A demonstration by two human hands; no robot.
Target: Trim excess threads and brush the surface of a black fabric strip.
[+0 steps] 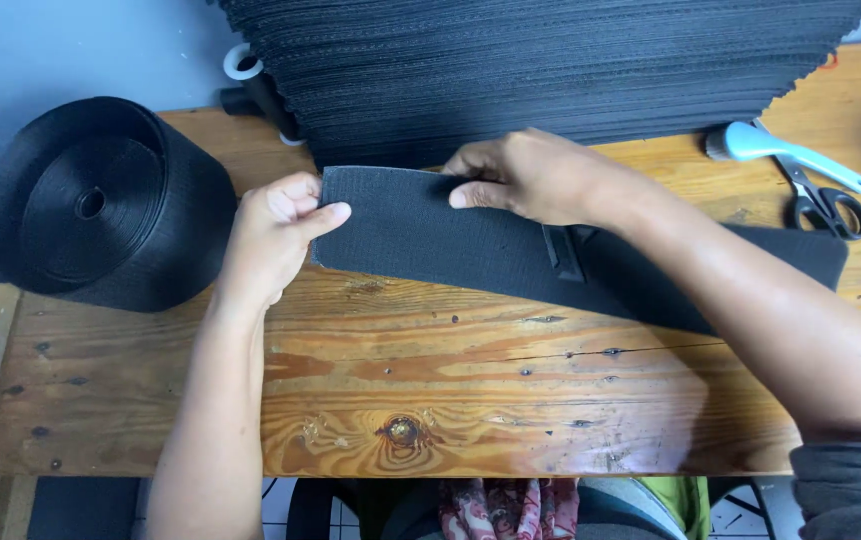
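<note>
A wide black fabric strap (430, 240) lies across the wooden table (450, 390), running from the middle to the right. My left hand (275, 235) pinches the strap's left end between thumb and fingers. My right hand (525, 180) presses on the strap's top edge near the middle, fingers closed on the fabric. A small black slider or buckle (562, 252) sits on the strap just below my right wrist.
A tall stack of black fabric pieces (550, 70) fills the back of the table. A big roll of black webbing (100, 205) stands at the left. Scissors (820, 200) and a light blue-handled brush (790, 152) lie at the right.
</note>
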